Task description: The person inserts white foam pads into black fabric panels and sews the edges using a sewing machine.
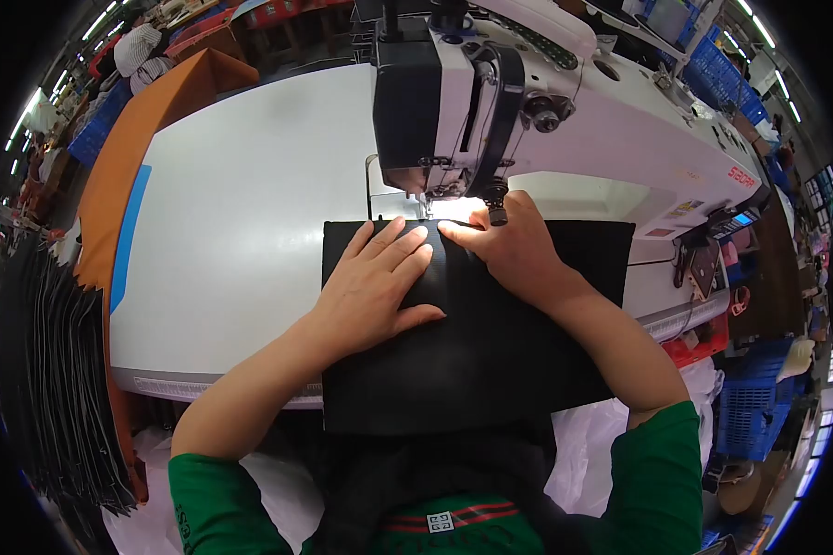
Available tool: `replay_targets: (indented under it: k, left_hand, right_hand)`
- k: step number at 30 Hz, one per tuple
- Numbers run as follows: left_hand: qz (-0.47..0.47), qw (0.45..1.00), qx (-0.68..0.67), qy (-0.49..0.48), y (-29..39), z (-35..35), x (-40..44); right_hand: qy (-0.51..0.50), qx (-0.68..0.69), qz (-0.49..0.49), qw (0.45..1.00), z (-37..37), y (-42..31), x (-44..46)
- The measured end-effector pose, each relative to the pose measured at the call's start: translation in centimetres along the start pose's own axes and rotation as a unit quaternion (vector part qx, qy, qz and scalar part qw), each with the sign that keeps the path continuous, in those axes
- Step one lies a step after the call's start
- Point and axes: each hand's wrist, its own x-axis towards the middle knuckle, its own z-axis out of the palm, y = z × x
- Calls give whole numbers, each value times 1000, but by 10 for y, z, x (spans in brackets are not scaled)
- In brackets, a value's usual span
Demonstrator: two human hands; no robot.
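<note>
A black rectangular panel (435,370) lies across the front of the white sewing machine bed, its far edge at the lit needle area (428,205). My left hand (370,287) rests flat on the panel, fingers spread and pointing to the far edge, just left of the needle. My right hand (514,245) is on the panel's far edge right of the needle, thumb stretched toward the presser foot and the other fingers curled beside it, partly hidden by the machine head (421,102). Whether those fingers pinch the panel cannot be made out.
Many black strips (55,370) hang at the left beside an orange-brown board (111,194). A blue strip (130,240) lies along the bed's left edge. The machine arm (639,139) spans the upper right. Blue baskets (757,398) stand at the right, near a red bin (699,342).
</note>
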Motion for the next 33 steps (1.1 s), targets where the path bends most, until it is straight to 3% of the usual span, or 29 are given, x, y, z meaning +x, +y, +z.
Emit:
replay_targets:
  k: [28, 32, 33]
  left_hand:
    - [-14, 1000, -14, 7, -6, 2, 9]
    - [-15, 1000, -9, 13, -7, 3, 10]
    - [-16, 1000, -9, 16, -7, 4, 10]
  right_hand:
    - [6, -19, -15, 1000, 15, 12, -1]
    - [20, -20, 6, 1000, -6, 7, 1]
    - [19, 47, 50, 997, -11, 7, 3]
